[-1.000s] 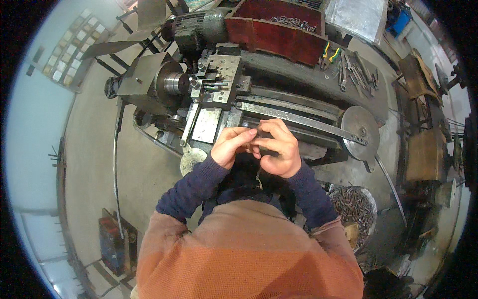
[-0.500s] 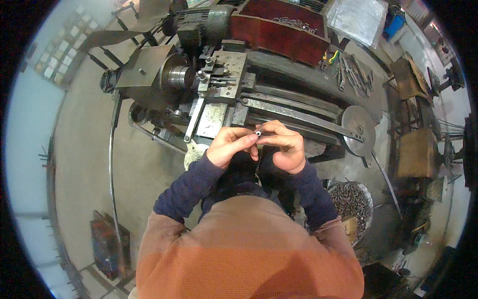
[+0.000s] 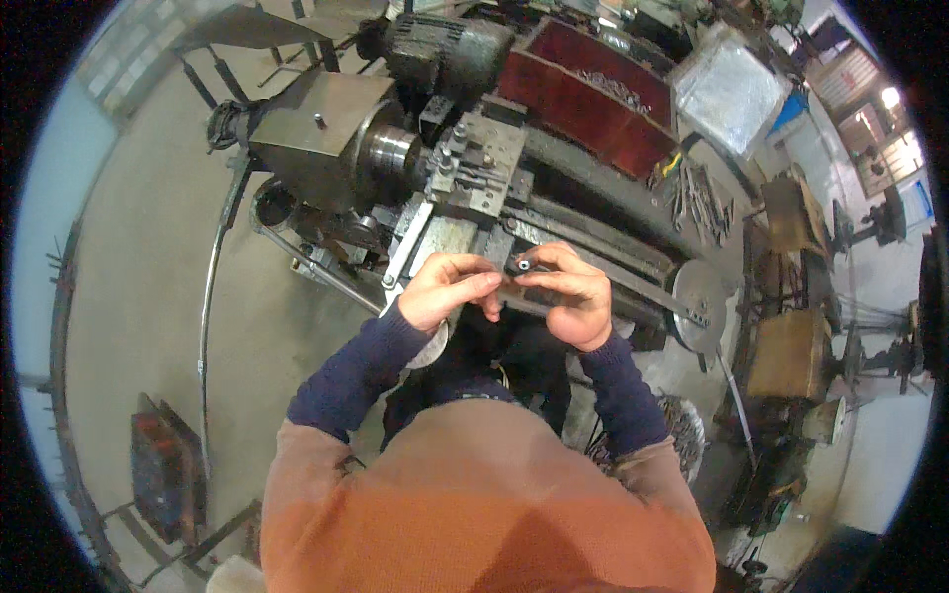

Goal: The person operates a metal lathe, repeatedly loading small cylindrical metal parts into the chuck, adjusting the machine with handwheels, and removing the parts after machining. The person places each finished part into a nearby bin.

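Between the thumb and fingers of my right hand [image 3: 573, 296] is a small metal sleeve [image 3: 524, 265], its round end with a dark hole turned toward me. My left hand [image 3: 445, 292] is just left of it, thumb and fingers closed together and a little apart from the sleeve. Whatever its fingertips hold, if anything, is hidden. Both hands are over the front side of a lathe-like machine. Beyond them are its metal tool block [image 3: 489, 163] and a round shiny chuck [image 3: 393, 153].
A red tray [image 3: 583, 109] with small metal parts stands on the machine's far side. Wrenches [image 3: 700, 203] lie to its right. A flat bar lever runs to a round disc [image 3: 700, 306]. A container of metal pieces [image 3: 682, 420] is beside my right arm.
My left hand has drawn slightly away from the sleeve, which is now in my right fingers alone. The whole view has tilted and shifted, so the machine appears rotated clockwise.
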`<state>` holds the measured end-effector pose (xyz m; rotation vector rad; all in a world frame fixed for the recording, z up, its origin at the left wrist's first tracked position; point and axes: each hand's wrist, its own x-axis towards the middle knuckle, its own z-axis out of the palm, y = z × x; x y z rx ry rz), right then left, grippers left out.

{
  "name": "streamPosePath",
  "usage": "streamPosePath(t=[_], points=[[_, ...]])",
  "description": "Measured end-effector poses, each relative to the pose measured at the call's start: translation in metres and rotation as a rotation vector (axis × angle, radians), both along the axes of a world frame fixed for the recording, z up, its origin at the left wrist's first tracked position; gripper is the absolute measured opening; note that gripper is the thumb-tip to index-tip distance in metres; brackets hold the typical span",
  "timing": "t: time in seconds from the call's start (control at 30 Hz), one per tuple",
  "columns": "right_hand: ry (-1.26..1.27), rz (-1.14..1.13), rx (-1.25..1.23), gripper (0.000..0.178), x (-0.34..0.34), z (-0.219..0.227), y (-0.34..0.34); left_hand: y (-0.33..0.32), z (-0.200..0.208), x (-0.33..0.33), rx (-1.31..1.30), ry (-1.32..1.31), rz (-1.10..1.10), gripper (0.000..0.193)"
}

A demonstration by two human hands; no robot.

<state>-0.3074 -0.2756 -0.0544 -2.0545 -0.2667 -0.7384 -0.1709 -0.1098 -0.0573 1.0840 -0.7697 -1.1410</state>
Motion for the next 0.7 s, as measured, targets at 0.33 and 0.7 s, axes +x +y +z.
streamPosePath(t=[0.33,0.7], points=[[-0.041,-0.666,-0.563,0.043,0.071,0.065,-0.185,0.090,0.025,0.110,-0.012,-0.474,0.664,0.012],[0.037,-0.442,-0.275,0.046,0.054,0.023,-0.104,0.056,0.047,0.216,0.294,-1.371,0.876,0.035]])
